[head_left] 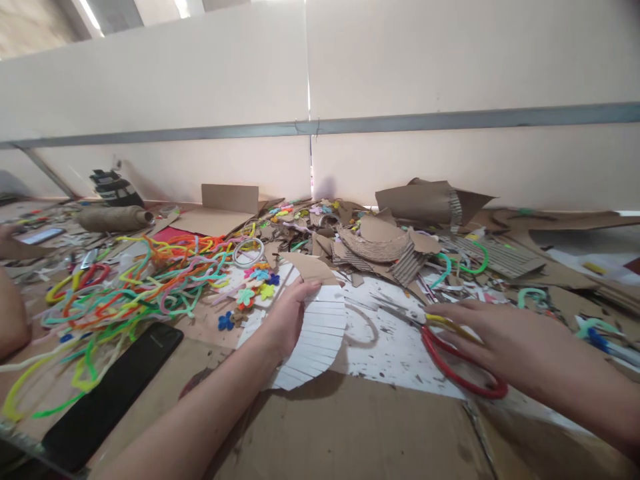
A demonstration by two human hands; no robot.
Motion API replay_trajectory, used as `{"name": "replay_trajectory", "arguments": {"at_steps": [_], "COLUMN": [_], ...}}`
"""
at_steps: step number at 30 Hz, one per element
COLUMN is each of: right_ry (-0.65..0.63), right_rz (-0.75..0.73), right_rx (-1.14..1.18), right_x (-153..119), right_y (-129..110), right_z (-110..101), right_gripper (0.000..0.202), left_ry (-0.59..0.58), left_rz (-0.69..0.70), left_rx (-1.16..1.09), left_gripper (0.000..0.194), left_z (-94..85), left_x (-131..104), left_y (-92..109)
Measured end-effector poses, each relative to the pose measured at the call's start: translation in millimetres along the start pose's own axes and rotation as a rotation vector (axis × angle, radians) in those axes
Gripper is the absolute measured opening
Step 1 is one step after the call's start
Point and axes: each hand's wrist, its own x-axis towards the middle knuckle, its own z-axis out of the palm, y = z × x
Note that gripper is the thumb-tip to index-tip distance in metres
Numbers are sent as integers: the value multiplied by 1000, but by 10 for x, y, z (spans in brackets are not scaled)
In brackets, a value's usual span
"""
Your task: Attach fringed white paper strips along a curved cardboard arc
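My left hand grips a rounded white piece of cardboard marked with several parallel strips or cuts. A curved brown cardboard piece shows at its top edge, above my thumb. To the right, my right hand has its fingers on the yellow handle of a pair of scissors, whose other handle is red. The scissor blades point left over a white sheet speckled with small dark scraps. Part of the fingers is hidden behind the hand.
Colourful pipe cleaners and felt flowers lie left. A black phone rests at front left. Cardboard scraps pile up behind, before a white partition. A twine roll and another person's arm are at far left.
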Motion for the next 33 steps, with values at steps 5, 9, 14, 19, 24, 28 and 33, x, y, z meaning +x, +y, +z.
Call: {"name": "replay_trajectory", "arguments": {"at_steps": [5,9,14,19,24,28,33], "right_ry": [-93,-204,-265,-241,-201,-202,-175], "right_rz": [-148,-62,37,53,62,36,23], "right_rx": [446,847,1168,1245,1163,1106,1099], "right_x": [64,165,199,183,181,186,198], "right_y": [-483,-794,-828,-792,-799,-791,-805], "right_z": [-118,40,280,357,324,312,297], "right_gripper": [36,37,34,32,29,30,26], "left_ry": [-85,-104,-175,-177,-165,-127,-183], "left_rz": [-3,73,132,122,83,79,91], "left_rx": [34,85,118,176,204,182,202], "left_gripper": [24,25,25,37,36,35,37], "left_z": [85,75,67,70,68,84,95], "left_x": [-70,-70,-103,-114,-122,-145,-148], "left_y": [-27,-38,-18,-30,-51,-49,-54]}}
